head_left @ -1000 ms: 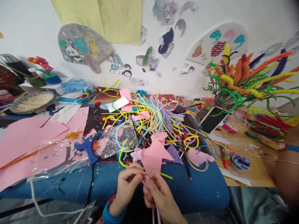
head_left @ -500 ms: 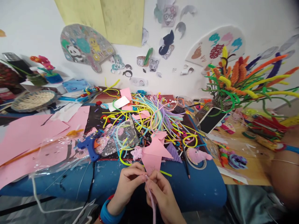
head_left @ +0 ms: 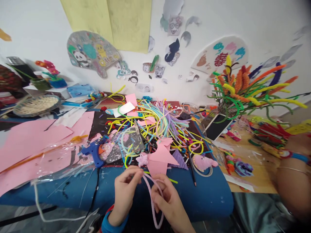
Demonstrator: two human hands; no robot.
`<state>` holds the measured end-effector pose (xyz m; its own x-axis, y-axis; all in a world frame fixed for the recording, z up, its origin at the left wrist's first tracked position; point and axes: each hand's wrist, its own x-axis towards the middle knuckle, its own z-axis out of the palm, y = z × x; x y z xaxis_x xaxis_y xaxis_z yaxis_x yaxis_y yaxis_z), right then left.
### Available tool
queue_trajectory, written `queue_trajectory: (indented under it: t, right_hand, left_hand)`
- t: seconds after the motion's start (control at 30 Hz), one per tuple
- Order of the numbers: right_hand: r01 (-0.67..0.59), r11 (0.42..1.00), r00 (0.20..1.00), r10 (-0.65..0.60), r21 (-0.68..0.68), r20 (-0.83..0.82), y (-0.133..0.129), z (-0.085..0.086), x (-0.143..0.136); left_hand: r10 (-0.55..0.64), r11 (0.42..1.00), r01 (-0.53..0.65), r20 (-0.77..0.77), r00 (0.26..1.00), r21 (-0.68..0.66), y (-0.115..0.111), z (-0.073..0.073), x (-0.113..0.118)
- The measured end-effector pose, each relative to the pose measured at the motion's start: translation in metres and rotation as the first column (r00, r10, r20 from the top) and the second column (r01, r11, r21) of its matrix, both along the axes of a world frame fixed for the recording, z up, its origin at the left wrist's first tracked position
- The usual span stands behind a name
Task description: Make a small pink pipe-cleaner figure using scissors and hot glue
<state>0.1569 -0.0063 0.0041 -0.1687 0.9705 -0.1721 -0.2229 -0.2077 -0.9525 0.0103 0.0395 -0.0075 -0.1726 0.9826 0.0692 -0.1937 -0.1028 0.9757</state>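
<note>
A pale purple pipe cleaner (head_left: 153, 207), bent into a long loop, hangs between my hands at the table's front edge. My left hand (head_left: 126, 191) pinches its upper end between thumb and fingertips. On the loop's other side my right hand (head_left: 167, 200) has its fingers curled around the strand. Just beyond my hands lie cut pieces of pink paper (head_left: 161, 157), a small pink fuzzy star-like piece (head_left: 142, 159) and a purple ridged triangle (head_left: 179, 160). A heap of coloured pipe cleaners (head_left: 167, 118) spreads behind them.
A blue glue gun (head_left: 93, 153) with a dark cord lies to the left, beside pink sheets (head_left: 29, 136). A pencil (head_left: 191, 168) and a pink fuzzy figure (head_left: 202, 161) are on the right. A phone (head_left: 217, 126) leans before pipe-cleaner flowers (head_left: 243, 84). Another person's arm (head_left: 293, 178) reaches in at right.
My hands have moved apart, the left one shifting left. The pipe cleaner, which hung down as a strand from my joined fingertips, now forms an open loop between them.
</note>
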Motion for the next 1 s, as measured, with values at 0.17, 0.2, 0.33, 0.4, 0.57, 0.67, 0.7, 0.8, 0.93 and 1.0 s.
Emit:
queue_trajectory:
  t: [0.17, 0.2, 0.33, 0.4, 0.57, 0.67, 0.7, 0.8, 0.93, 1.0]
  right_hand:
    - [-0.142, 0.928, 0.923, -0.002, 0.344, 0.385, -0.005, 0.007, 0.014]
    - [-0.216, 0.897, 0.890, 0.018, 0.386, 0.456, -0.005, 0.008, 0.016]
    - [-0.273, 0.856, 0.824, -0.028, 0.440, 0.566, -0.004, 0.006, 0.017]
    - [-0.229, 0.867, 0.818, -0.075, 0.442, 0.570, -0.003, 0.004, 0.013]
    - [-0.344, 0.823, 0.799, 0.005, 0.451, 0.601, 0.001, 0.004, 0.004]
    - [-0.305, 0.822, 0.845, 0.001, 0.481, 0.535, 0.003, 0.004, 0.006]
    - [-0.279, 0.829, 0.866, -0.001, 0.485, 0.501, 0.003, 0.004, 0.009]
    - [-0.174, 0.875, 0.907, -0.035, 0.451, 0.419, 0.003, 0.001, 0.016]
    - [-0.009, 0.930, 0.933, -0.125, 0.368, 0.338, 0.001, -0.003, 0.018]
    - [0.106, 0.939, 0.934, -0.207, 0.327, 0.291, -0.001, -0.004, 0.017]
  left_hand:
    - [0.268, 0.963, -0.267, 0.113, 0.957, -0.026, 0.011, 0.006, -0.016]
    - [0.293, 0.956, -0.292, 0.123, 0.948, -0.028, 0.013, 0.009, -0.019]
    - [0.343, 0.939, -0.341, 0.138, 0.929, -0.038, 0.014, 0.017, -0.028]
    - [0.321, 0.947, -0.318, 0.138, 0.937, -0.047, 0.012, 0.018, -0.029]
    - [0.317, 0.948, -0.307, 0.195, 0.928, -0.080, 0.009, 0.021, -0.028]
    - [0.333, 0.942, -0.313, 0.247, 0.910, -0.120, 0.009, 0.024, -0.030]
    - [0.335, 0.942, -0.310, 0.266, 0.904, -0.131, 0.010, 0.024, -0.031]
    - [0.308, 0.950, -0.272, 0.314, 0.898, -0.153, 0.010, 0.024, -0.033]
    - [0.254, 0.964, -0.215, 0.316, 0.914, -0.153, 0.009, 0.021, -0.033]
    - [0.231, 0.969, -0.192, 0.298, 0.926, -0.156, 0.010, 0.020, -0.033]
